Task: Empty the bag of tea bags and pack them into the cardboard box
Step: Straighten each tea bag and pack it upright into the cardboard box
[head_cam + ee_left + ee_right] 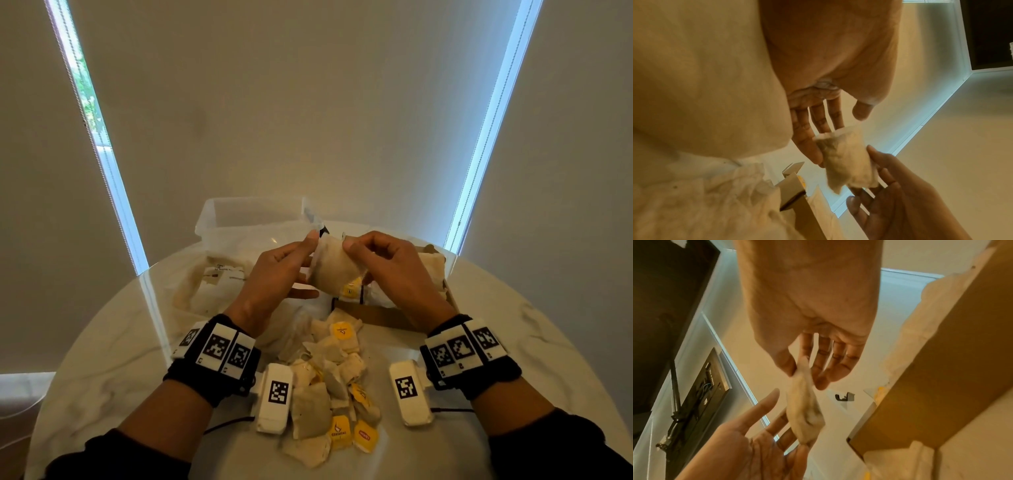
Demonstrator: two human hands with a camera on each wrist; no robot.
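A round table (513, 342) is seen beneath both hands, with a clear tub (253, 219) beyond them. The emptied bag (212, 284) lies flattened just left of the left hand (274, 281), and the open box (383, 313) sits under and behind the right hand (394, 270), some tea bags already laid inside. A loose pile (335, 387) of tea bags, still to be packed, is spread between the wrists, nearer the body.

One tea bag (337, 270) is held up between the hands, just above the box's near edge. It is pinched at its top by the right thumb and forefinger, while the left fingers are kept almost straight against its other side, thumb touching the upper corner.

Emptying appears finished; packing is judged partly done, with much of the pile left.
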